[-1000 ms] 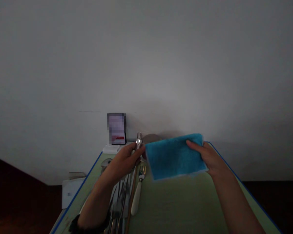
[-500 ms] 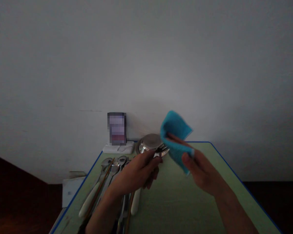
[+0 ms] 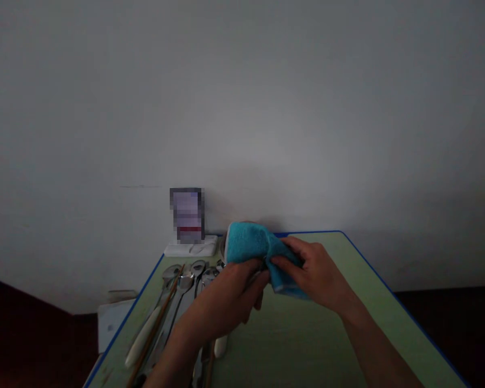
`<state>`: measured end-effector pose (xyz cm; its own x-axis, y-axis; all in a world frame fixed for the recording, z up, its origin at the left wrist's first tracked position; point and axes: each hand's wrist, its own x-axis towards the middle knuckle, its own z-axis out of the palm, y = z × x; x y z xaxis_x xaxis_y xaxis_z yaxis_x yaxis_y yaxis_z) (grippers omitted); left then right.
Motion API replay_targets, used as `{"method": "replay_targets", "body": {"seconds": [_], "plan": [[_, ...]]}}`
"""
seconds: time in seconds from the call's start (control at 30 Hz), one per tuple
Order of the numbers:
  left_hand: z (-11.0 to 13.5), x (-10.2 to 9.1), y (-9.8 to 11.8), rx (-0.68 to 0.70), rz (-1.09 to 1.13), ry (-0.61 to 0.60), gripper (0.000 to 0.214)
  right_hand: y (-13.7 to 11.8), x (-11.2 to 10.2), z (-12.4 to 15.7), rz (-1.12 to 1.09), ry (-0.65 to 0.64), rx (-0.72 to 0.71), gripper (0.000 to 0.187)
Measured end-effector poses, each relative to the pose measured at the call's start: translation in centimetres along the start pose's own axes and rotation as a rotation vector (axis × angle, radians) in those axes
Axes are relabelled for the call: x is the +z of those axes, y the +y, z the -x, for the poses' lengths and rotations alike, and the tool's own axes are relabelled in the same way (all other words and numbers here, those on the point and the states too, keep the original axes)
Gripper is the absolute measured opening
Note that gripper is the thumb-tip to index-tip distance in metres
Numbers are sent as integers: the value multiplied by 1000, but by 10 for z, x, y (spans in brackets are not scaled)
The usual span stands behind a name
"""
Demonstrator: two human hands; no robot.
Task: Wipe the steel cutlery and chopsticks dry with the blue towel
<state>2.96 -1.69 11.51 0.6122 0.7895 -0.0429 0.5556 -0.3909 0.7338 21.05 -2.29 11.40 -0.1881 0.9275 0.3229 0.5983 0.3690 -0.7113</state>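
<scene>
My right hand [image 3: 313, 272] is closed on a blue cloth [image 3: 253, 245], which is wrapped over the end of a fork. My left hand [image 3: 230, 296] is closed round that fork's handle just left of the cloth; the fork itself is hidden by the cloth and my fingers. Both hands meet above the middle of a pale green table [image 3: 291, 345] with a blue edge. Several spoons [image 3: 188, 277] and other cutlery with white handles [image 3: 139, 345] lie in a row on the table under my left forearm.
A blurred phone screen [image 3: 187, 214] stands on a white stand [image 3: 191, 248] at the table's far left corner, against a plain wall. A metal bowl sits behind the cloth, mostly hidden. A white box [image 3: 110, 323] is on the dark floor to the left.
My right hand has brought the blue cloth down and leftward over the fork's end, where earlier it was held up and apart. My left hand stays on the fork.
</scene>
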Motion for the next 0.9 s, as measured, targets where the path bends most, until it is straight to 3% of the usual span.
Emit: {"method": "replay_targets", "body": {"seconds": [0.17,0.33,0.43,0.63,0.77,0.9], "plan": [[8,-15,6,40,-11,57,34,2,-7,1,13,247,86,24],[12,-21,10,69,42,94,32,0,0,3,-76,352,113,30],[12,-21,9,92,50,124,30,0,8,2,-278,380,160,31],[6,-20,-5,70,240,227,31,14,8,-8,-869,637,333,29],[4,-23,-12,21,318,295,33,21,-3,-10,-945,581,387,24],[2,-15,-2,41,186,242,33,13,3,-4,-951,349,369,35]]}}
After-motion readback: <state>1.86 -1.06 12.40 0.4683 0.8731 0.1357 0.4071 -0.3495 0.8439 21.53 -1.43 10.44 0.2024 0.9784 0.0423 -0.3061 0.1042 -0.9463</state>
